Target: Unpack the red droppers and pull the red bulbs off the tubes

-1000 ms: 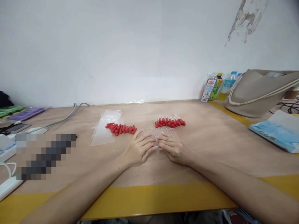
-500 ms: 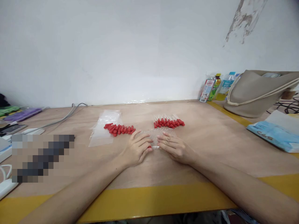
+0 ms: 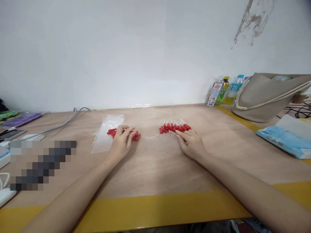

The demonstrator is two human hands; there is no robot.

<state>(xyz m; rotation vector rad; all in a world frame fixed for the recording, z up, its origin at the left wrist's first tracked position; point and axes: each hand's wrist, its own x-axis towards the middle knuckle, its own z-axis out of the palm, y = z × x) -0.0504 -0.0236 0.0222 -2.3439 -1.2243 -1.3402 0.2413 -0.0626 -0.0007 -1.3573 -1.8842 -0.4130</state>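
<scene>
My left hand (image 3: 121, 140) hovers over a loose pile of small red rubber bulbs (image 3: 137, 136), its fingers curled in a pinch on what seems to be one bulb, mostly hidden. A thin clear tube (image 3: 172, 132) sticks out from the fingertips of my right hand (image 3: 191, 142), which is closed on it. Between both hands lies a row of similar clear tubes (image 3: 160, 145), side by side on the table. Behind my right hand is a group of red bulbs fitted on clear tubes (image 3: 175, 127), with the tubes pointing toward the wall.
Clear plastic bags (image 3: 103, 142) lie left of the bulb pile. A grey cable (image 3: 65, 121) crosses the table's left side. Drink bottles (image 3: 234, 90), a beige bag (image 3: 264, 97) and a blue tissue pack (image 3: 282, 139) are on the right. Yellow tape (image 3: 155, 210) runs along the front edge.
Both hands have come off the row of tubes. My left hand has moved left over the bulb pile. My right hand has shifted slightly right and up and now holds a tube.
</scene>
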